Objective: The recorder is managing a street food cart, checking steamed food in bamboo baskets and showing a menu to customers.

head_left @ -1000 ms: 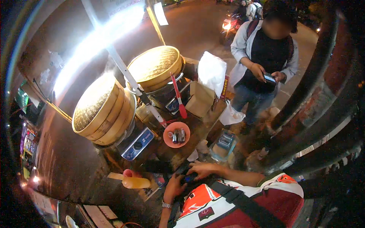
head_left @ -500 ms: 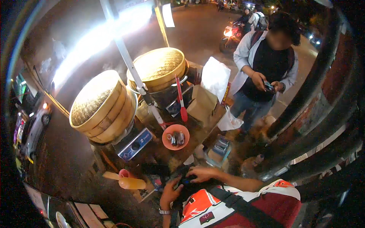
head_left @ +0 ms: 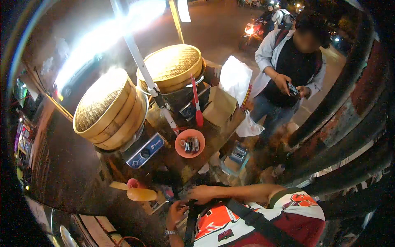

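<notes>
My left hand (head_left: pixel 177 215), with a watch on its wrist, is held low in front of my body, its fingers curled in at the edge of something black. My right hand (head_left: pixel 202 194) reaches across from the right, just above it; its fingertips are lost in the same dark patch. What lies between the hands is too dark to name. A black strap (head_left: pixel 251 218) crosses my chest. To the left of my hands lies a squeeze bottle of orange sauce (head_left: pixel 142 194), with a pink bottle (head_left: pixel 133 183) behind it.
Two bamboo steamers, left (head_left: pixel 109 111) and right (head_left: pixel 173 68), stand on the cart beside a pole (head_left: pixel 142 66). Nearby are a blue stove panel (head_left: pixel 145 150), pink bowl (head_left: pixel 189 154), red tongs (head_left: pixel 196 103), cardboard box (head_left: pixel 220 106) and white bag (head_left: pixel 234 78). A person (head_left: pixel 288 70) holds a phone.
My right hand has shifted left and down, its forearm straighter. My left hand has moved slightly left, its fingers curled higher. The person opposite still handles the phone.
</notes>
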A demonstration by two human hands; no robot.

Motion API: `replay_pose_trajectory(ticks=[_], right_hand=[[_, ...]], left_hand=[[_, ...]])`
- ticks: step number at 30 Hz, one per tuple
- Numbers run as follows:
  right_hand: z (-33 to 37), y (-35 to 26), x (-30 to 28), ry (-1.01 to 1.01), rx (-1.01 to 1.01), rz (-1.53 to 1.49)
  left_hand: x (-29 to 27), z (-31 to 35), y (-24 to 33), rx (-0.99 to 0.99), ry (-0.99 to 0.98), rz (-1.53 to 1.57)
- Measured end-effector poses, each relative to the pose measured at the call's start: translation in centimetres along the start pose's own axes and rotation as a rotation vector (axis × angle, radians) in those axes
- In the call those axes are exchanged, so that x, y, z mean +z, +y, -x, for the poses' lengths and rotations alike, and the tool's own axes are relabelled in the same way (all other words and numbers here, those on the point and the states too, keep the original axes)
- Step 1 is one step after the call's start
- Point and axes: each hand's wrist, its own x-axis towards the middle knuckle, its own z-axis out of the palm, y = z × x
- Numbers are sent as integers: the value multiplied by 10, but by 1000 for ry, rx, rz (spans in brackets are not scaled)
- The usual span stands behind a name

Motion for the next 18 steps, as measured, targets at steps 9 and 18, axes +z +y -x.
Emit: replay_pose_trajectory(ticks=[9, 18], right_hand=[[14, -28, -49, -263, 240, -196], [23, -1, -62, 316, 233, -145]], left_hand=[[18, 10, 9, -115, 159, 81], [23, 18, 30, -43, 282, 69]])
